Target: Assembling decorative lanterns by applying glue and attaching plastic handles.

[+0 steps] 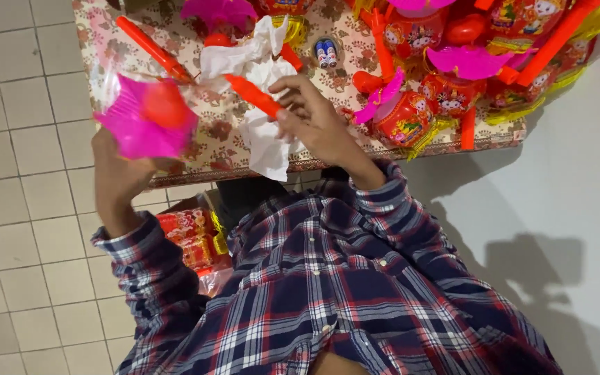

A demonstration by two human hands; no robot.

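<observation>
Item: lantern parts, taken relative to the floral-covered table (175, 149).

- Our left hand (116, 173), at the table's near-left corner, grips a magenta pleated piece (144, 121) in clear wrapping; fingers closed under it.
- Our right hand (314, 121), above the table's near edge, pinches an orange plastic stick (255, 96) between thumb and fingertips.
- White crumpled paper (265, 135) lies under that stick, hanging over the edge.
- Two small batteries (326, 53) sit further in.
- Finished red lanterns (407, 118) crowd the table's far right.
- Packed lanterns (192, 239) sit below the table.
</observation>
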